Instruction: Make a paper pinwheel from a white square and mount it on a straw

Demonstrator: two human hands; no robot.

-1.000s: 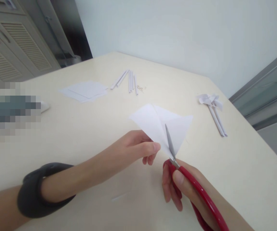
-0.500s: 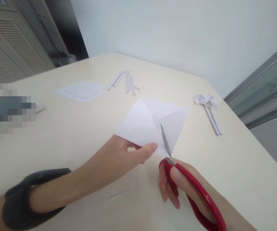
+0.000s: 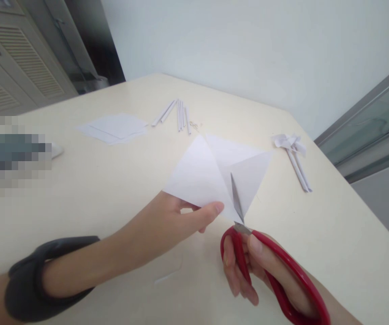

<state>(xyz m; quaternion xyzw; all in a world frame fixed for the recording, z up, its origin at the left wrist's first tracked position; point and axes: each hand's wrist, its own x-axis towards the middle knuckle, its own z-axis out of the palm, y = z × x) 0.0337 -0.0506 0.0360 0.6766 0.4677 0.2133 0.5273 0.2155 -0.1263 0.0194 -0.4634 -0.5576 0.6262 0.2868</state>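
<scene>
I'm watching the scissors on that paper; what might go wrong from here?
1. The left hand pinches the paper close to the scissors, so a slip might nick its thumb.
2. The paper bends beside the upper blade, so the cut could stray.
3. Only the left hand grips the paper, so it may twist as the blades close.

Home-like room, louvred cabinet doors [image 3: 21,56], pale wall [image 3: 215,49], cream table [image 3: 120,185]
</scene>
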